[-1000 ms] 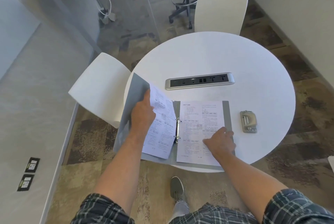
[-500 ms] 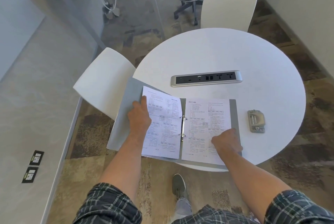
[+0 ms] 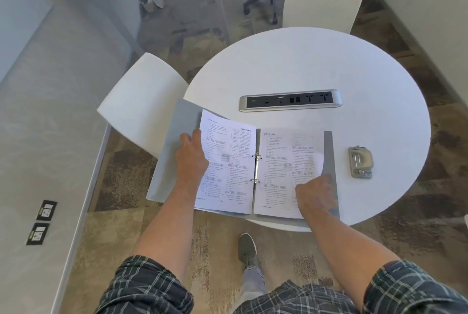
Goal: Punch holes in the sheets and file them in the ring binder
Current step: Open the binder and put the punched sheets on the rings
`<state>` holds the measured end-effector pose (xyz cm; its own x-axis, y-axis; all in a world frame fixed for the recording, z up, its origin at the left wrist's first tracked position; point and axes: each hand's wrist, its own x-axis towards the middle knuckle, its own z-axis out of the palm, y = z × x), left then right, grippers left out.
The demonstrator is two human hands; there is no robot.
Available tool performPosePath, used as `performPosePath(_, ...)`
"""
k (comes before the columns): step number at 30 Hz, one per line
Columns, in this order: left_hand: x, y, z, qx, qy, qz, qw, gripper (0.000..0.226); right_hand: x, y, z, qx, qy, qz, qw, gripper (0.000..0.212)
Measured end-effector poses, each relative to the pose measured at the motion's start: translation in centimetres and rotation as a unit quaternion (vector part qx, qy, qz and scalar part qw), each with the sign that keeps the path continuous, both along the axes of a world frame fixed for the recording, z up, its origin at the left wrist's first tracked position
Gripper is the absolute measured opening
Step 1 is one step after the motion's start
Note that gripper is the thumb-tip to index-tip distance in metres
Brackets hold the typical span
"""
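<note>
Looking down from the head camera, I see the ring binder (image 3: 174,161) lying open at the near edge of the round white worktop (image 3: 316,65), its grey left cover hanging out past the rim and tilted up a little. Printed sheets (image 3: 233,161) sit on both sides of the metal rings (image 3: 256,170) in the spine, and the rings look closed through them.

My left hand (image 3: 191,159) rests on the outer edge of the left page, fingers spread flat across paper and cover; its grip is open, pressing rather than clasping. My right hand (image 3: 317,195) is on the lower right corner of the right-hand sheet, where the page edge curls upward just beside it. The fingers are curled and blurred, so I cannot tell whether that grip has pinched the paper or only lies on it.

The hole punch (image 3: 360,161), a small grey metal one, lies on the worktop to the right of the binder, near it but apart. A silver power strip (image 3: 290,100) with dark sockets is set into the worktop beyond the binder. Two white chairs (image 3: 141,100) stand at the worktop, one to the left and one at the far side. Below the worktop edge I see one grey shoe (image 3: 247,247) on patterned carpet.
</note>
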<state>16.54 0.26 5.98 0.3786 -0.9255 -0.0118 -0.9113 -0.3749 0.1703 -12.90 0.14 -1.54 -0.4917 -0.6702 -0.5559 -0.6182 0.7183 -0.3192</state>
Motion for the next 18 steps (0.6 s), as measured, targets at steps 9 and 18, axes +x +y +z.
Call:
performPosePath(9,0.9,0.1,-0.1,-0.002,0.075,0.03,0.997,0.033,0.2,-0.4,1.3,-0.086,0.042,0.102,0.99,0.026)
performPosePath(18,0.5,-0.3,0.2,-0.025,0.163,0.074,0.984,0.025,8.5,-1.0,8.1,-0.127,-0.068,0.292,0.946,0.017)
